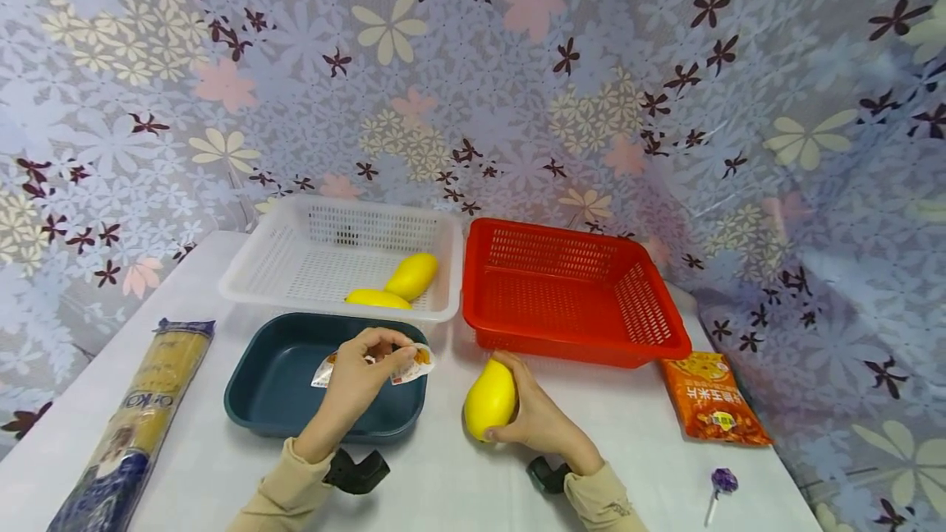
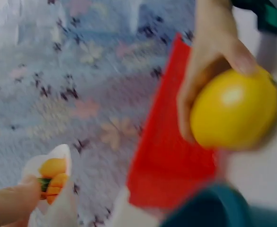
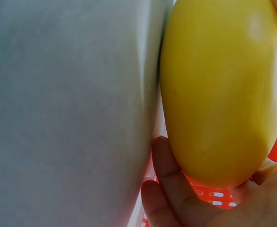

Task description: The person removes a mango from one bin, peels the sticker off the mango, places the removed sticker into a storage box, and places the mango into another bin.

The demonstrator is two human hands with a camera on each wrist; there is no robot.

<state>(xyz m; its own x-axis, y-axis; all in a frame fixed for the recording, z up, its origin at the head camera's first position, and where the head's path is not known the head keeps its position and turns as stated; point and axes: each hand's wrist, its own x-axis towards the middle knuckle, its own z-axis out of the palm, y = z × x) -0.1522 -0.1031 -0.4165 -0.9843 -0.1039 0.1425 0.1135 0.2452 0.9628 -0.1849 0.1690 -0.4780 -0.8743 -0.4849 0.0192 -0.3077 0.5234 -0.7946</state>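
Observation:
My left hand (image 1: 362,376) pinches a small white packet (image 1: 415,364) over the dark teal basin (image 1: 251,388). Orange fruit is printed on the packet (image 2: 55,177), as the left wrist view shows. On the front part of the table, my right hand (image 1: 538,415) grips a smooth yellow mango (image 1: 489,401) from its right side. Seen by the right wrist camera, the mango (image 3: 218,94) stands close to the white tabletop, fingers curled under one end. Two more yellow mangoes, one upright-leaning (image 1: 412,276) and one lying flat (image 1: 377,298), sit in the white basket (image 1: 296,294).
A red basket (image 1: 576,343) stands behind my right hand. An orange snack bag (image 1: 713,401) lies at its right, with a purple lollipop (image 1: 724,480) nearer the front. A long pasta pack (image 1: 140,417) lies along the left table edge. Floral cloth (image 1: 473,89) hangs behind.

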